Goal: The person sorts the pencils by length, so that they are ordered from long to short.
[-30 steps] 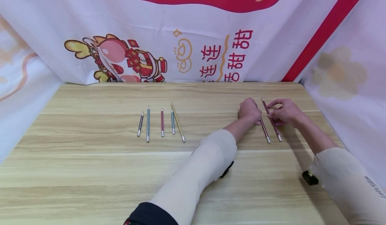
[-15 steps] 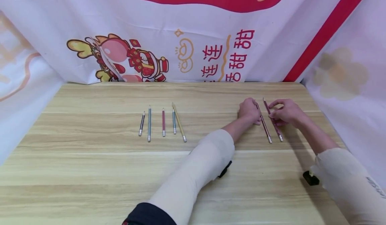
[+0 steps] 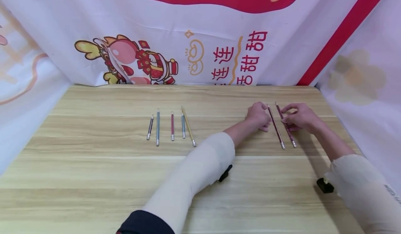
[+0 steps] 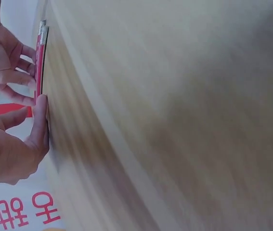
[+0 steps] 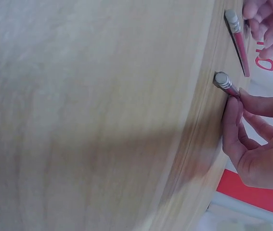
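Note:
Two dark red pencils with white erasers lie side by side at the table's right in the head view. My right hand [image 3: 299,117] pinches the right-hand pencil [image 3: 290,135] between thumb and fingers; its eraser end [image 5: 227,84] shows close up in the right wrist view. Just left of the other pencil [image 3: 277,129] is my left hand [image 3: 258,116], its fingers loosely bent and not gripping it. In the left wrist view, the thumb and forefinger of the left hand [image 4: 16,149] stand apart, the forefinger close beside the pencils.
Further left lie several more pencils: a short black one [image 3: 150,127], a long blue one [image 3: 158,129], a pink one [image 3: 172,126], a short blue one [image 3: 183,126] and a yellow one [image 3: 189,127]. A printed cloth [image 3: 200,18] hangs behind the wooden table [image 3: 94,178].
My left hand has let go of the left dark red pencil and drawn slightly left, leaving more of it visible. The right hand keeps its pinch. The view has shifted slightly.

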